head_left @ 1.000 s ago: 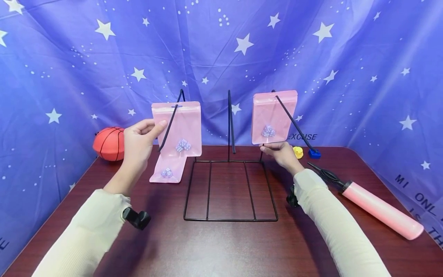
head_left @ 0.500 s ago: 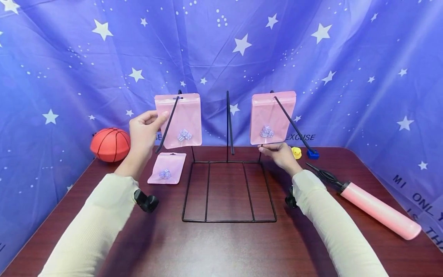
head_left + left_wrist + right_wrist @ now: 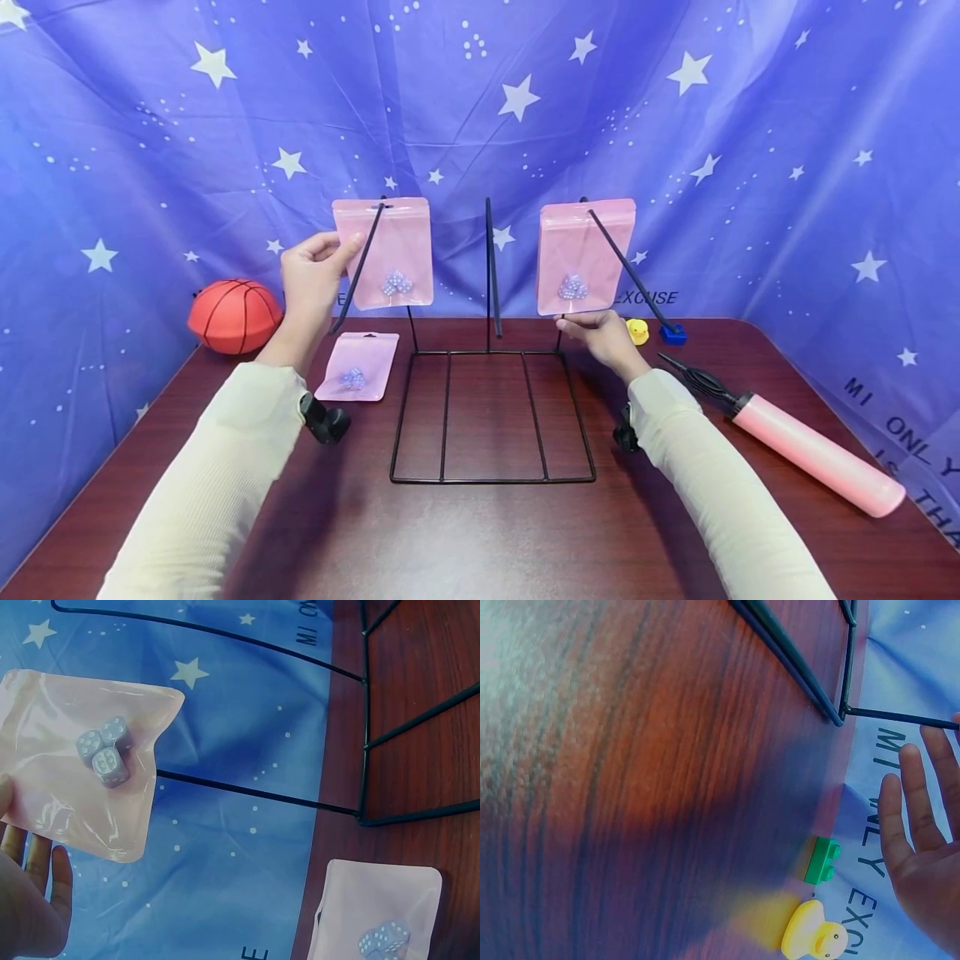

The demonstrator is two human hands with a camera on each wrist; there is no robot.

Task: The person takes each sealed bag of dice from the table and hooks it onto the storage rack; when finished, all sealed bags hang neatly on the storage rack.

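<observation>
Head view: left hand (image 3: 311, 271) pinching the left pink pouch (image 3: 384, 252) on the wire rack (image 3: 491, 417), right hand (image 3: 600, 332) pinching the right pouch (image 3: 585, 254); only the right wrist view shows spread fingers (image 3: 904, 802), duck (image 3: 814, 937) and green brick (image 3: 823, 860) on the table (image 3: 630, 787).

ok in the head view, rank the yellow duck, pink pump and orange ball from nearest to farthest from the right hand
1. Yellow duck: just right of the right hand, at the table's back edge.
2. Pink pump: farther right, lying on the table.
3. Orange ball: far left, beyond the left hand.
</observation>
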